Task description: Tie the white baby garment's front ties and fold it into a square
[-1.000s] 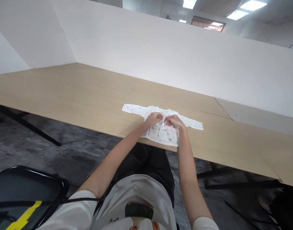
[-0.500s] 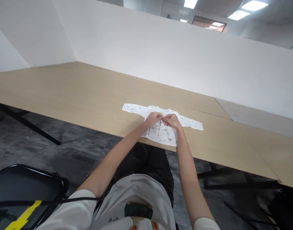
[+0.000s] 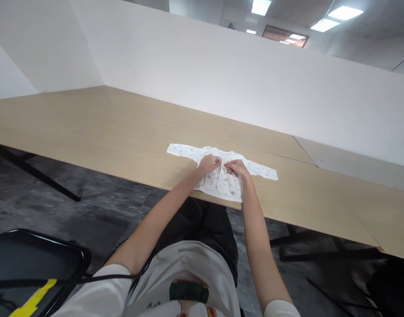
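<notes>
A small white baby shirt (image 3: 226, 185) with a faint print lies spread on the table, its long sleeves stretched out to both sides and its hem along the table's front edge. My left hand (image 3: 209, 164) rests over its upper chest, fingers curled and pinched at the front opening. Just right of the opening, my right hand (image 3: 236, 168) is closed too, thumb and fingers pinching at the cloth. A narrow gap separates the two sets of fingertips. The fingers cover the bit of cloth or fastener between them.
The light wood table (image 3: 99, 127) runs across the view, backed by a white partition (image 3: 195, 66). A black chair (image 3: 33, 255) with yellow tape stands at lower left. A black cable (image 3: 99, 277) crosses in front of my left sleeve. Dark table legs (image 3: 327, 253) show below.
My fingertips were together at the shirt's front opening; now they have parted slightly, left hand to the left. The shirt stays spread in place. The view has shifted a little.
</notes>
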`<state>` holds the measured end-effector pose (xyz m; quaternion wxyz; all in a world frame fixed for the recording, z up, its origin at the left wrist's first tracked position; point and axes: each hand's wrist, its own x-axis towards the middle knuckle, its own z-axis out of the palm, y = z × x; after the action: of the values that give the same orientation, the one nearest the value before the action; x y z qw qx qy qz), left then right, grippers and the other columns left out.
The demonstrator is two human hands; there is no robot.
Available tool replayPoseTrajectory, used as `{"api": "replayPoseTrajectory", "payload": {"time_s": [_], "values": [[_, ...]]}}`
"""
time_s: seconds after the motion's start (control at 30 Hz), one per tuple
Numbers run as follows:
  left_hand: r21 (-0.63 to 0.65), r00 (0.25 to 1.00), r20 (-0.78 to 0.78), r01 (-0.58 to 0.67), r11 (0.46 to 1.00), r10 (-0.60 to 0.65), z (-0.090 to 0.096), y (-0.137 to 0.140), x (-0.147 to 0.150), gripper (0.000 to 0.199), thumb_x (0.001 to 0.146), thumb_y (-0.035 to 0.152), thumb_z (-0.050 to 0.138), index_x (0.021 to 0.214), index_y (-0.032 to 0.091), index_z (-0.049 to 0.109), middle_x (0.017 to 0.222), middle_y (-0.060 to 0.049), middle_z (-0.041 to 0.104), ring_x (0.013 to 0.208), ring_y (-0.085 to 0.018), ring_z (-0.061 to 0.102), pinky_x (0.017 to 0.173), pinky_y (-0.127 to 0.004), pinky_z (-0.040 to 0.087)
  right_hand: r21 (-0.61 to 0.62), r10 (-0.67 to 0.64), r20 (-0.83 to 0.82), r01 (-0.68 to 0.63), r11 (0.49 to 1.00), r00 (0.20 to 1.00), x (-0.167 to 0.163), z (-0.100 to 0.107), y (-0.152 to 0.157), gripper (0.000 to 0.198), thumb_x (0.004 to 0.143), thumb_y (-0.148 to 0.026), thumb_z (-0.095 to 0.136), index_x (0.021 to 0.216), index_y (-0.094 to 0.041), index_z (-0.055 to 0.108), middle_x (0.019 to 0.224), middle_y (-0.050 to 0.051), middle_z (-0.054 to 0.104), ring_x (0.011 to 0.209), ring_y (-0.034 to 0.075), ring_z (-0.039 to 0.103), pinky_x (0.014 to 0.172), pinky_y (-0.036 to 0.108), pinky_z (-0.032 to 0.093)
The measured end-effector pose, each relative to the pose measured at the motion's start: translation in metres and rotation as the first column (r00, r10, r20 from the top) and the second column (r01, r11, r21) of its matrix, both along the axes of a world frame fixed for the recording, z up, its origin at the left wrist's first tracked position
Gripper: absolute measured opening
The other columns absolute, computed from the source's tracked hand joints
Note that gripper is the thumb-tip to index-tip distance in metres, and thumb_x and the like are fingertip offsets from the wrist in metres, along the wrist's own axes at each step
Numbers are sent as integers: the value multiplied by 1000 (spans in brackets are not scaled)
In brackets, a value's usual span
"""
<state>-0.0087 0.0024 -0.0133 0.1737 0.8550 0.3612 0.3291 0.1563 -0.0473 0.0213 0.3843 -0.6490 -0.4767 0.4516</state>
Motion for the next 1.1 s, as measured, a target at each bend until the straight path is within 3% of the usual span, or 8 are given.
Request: {"api": "replayPoseTrajectory", "payload": {"time_s": [0.07, 0.13, 0.27, 0.33, 0.5, 0.7, 0.97, 1.1], "values": [[76, 995, -82, -46, 996, 52, 4, -3, -2, 19, 76, 16, 54, 77, 19, 72, 82, -6, 69, 86, -22, 59, 84, -33, 44, -5, 3, 61, -3, 1000, 998, 1, 4, -3, 20, 74, -15, 65, 57, -13, 54, 46, -1, 50, 38, 6, 42, 36, 17, 32], [74, 993, -112, -20, 997, 28, 7, -4, -3, 16, 71, 15, 57, 70, 19, 72, 82, -6, 69, 87, -23, 59, 86, -33, 44, -40, 82, 111, -78, 996, 990, 2, 9, -8, 27, 75, -23, 68, 55, -13, 54, 44, -1, 49, 36, 5, 39, 34, 17, 30], [-84, 975, -24, 220, 972, -223, 8, -3, -3, 12, 71, 21, 62, 71, 19, 73, 78, -3, 69, 78, -18, 61, 83, -29, 46, -160, 364, 132, -342, 926, 922, 6, 13, -14, 31, 71, -37, 75, 59, -11, 61, 45, 1, 52, 36, 6, 39, 34, 18, 28], [-150, 949, 32, 313, 938, -312, 6, -1, -3, 12, 72, 24, 64, 75, 19, 74, 77, -3, 70, 76, -16, 62, 79, -27, 47, -179, 416, 137, -391, 903, 899, 9, 12, -14, 31, 69, -38, 76, 61, -11, 64, 45, 1, 52, 36, 6, 39, 34, 18, 28], [-271, 916, 75, 399, 876, -394, 3, 1, -6, 16, 69, 25, 68, 83, 20, 75, 83, -2, 71, 76, -16, 62, 71, -24, 46, -178, 434, 116, -411, 894, 893, 13, 13, -16, 25, 72, -30, 70, 57, -11, 62, 46, 1, 52, 36, 5, 38, 34, 18, 28], [-324, 879, 83, 469, 822, -469, 7, -1, -8, 19, 66, 17, 67, 82, 18, 75, 81, -2, 70, 75, -15, 60, 70, -24, 44, -238, 440, 90, -410, 881, 893, 10, 21, -21, 18, 73, -21, 64, 58, -11, 62, 47, 1, 53, 37, 5, 40, 36, 17, 31], [-389, 862, 158, 503, 772, -482, 18, -5, -9, 14, 69, 20, 64, 79, 16, 73, 74, -2, 69, 73, -15, 61, 69, -24, 46, -201, 510, 59, -490, 848, 858, 16, 20, -22, 10, 71, -16, 61, 63, -10, 63, 49, -1, 53, 38, 4, 39, 36, 16, 29], [-441, 865, 203, 500, 746, -459, 18, -4, -10, 17, 67, 21, 64, 81, 14, 70, 77, -4, 69, 73, -15, 62, 68, -24, 46, -199, 494, 65, -474, 858, 867, 16, 19, -20, 10, 71, -19, 65, 70, -10, 64, 49, -2, 52, 39, 4, 40, 37, 16, 31]]}}
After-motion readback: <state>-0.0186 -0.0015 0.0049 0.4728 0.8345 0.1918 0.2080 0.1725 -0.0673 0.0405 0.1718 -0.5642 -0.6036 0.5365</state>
